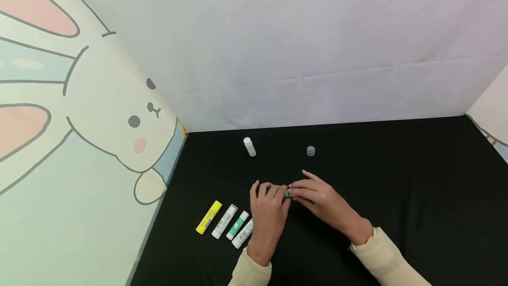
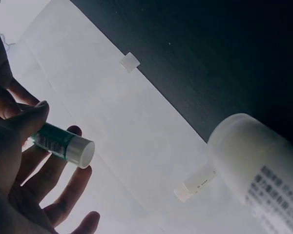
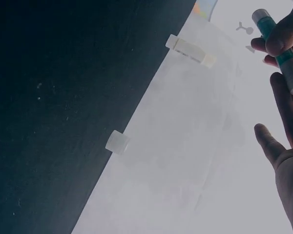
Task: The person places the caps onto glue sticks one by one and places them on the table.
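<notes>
Both hands meet over the black table around a green glue stick (image 2: 52,139) with white ends. My left hand (image 1: 269,211) grips it between thumb and fingers, and one white end shows past the fingers in the left wrist view. My right hand (image 1: 323,200) pinches the other end with thumb and fingertips, its little finger lifted away. Most of the stick is hidden behind the fingers in the head view. Beyond the hands, a small translucent cap (image 1: 311,151) sits on the table. Farther left stands an upright white glue stick (image 1: 250,147).
Beside my left wrist lie a yellow glue stick (image 1: 208,217), a white one (image 1: 224,221), a green-and-white one (image 1: 237,225) and another white one (image 1: 243,234), side by side on the black cloth (image 1: 436,197). A pale wall (image 1: 317,47) rises behind the table.
</notes>
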`<state>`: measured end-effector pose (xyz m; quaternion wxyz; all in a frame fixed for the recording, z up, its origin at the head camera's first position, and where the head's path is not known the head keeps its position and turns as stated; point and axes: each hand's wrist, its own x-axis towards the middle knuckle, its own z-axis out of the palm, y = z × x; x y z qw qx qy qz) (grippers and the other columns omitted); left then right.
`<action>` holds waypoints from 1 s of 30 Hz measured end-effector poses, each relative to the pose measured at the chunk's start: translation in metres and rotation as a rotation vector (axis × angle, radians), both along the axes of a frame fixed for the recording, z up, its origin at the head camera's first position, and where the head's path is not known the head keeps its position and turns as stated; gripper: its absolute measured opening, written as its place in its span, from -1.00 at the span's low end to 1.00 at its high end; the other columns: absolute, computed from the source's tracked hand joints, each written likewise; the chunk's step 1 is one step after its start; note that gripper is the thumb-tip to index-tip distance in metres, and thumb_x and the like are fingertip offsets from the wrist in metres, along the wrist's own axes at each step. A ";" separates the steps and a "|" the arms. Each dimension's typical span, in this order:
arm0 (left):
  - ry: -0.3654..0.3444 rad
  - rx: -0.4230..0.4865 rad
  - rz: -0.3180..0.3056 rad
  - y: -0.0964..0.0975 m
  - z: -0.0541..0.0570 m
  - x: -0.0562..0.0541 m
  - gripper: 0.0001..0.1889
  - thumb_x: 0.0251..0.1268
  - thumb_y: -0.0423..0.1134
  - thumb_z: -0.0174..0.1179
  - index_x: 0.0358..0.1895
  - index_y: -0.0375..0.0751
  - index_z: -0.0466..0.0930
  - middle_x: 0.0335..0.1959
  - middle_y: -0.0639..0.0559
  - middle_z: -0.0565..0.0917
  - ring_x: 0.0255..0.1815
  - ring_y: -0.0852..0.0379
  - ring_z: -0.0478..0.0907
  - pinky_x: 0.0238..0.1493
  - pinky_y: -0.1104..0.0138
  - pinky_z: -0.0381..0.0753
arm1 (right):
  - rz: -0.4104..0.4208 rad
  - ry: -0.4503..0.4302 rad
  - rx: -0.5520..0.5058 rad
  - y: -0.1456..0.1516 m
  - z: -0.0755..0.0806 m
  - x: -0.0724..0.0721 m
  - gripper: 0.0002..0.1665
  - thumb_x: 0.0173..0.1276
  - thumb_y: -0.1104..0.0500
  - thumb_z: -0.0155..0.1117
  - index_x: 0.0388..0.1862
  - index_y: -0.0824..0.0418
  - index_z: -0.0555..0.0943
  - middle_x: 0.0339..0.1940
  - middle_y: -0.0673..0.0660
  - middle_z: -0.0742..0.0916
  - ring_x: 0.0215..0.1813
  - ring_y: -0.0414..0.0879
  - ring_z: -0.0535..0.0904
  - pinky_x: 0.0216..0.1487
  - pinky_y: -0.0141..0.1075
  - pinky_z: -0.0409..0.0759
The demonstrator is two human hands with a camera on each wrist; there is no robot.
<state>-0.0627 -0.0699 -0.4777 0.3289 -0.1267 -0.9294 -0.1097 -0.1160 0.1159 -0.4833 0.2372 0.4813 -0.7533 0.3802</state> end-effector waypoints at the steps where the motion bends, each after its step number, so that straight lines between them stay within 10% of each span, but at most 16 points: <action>1: -0.003 0.003 -0.001 0.000 0.000 0.001 -0.78 0.12 -0.17 0.65 -0.18 0.00 0.85 -0.26 0.14 0.82 -0.08 0.04 0.67 0.28 -0.13 0.57 | 0.003 0.000 0.004 0.000 0.000 0.001 -0.70 0.62 0.09 0.23 0.02 0.22 0.81 0.03 0.09 0.82 0.06 -0.04 0.77 0.58 -0.06 0.37; 5: -0.017 0.008 -0.005 -0.003 -0.003 0.007 -0.76 0.09 -0.15 0.66 -0.18 0.00 0.85 -0.26 0.15 0.81 -0.09 0.06 0.66 0.27 -0.13 0.57 | 0.017 0.060 0.003 0.000 -0.003 0.004 -0.51 0.73 0.01 -0.01 0.01 0.23 0.82 0.00 0.09 0.83 0.04 -0.06 0.78 0.59 -0.07 0.36; 30: -0.167 0.000 0.034 -0.008 -0.005 0.037 -0.76 0.13 -0.17 0.62 -0.14 0.00 0.83 -0.21 0.16 0.79 -0.05 0.04 0.65 0.28 -0.16 0.56 | 0.080 0.100 -0.004 -0.002 -0.019 0.011 -0.63 0.72 0.10 0.07 -0.01 0.20 0.80 -0.01 0.07 0.83 0.04 -0.11 0.78 0.56 -0.07 0.40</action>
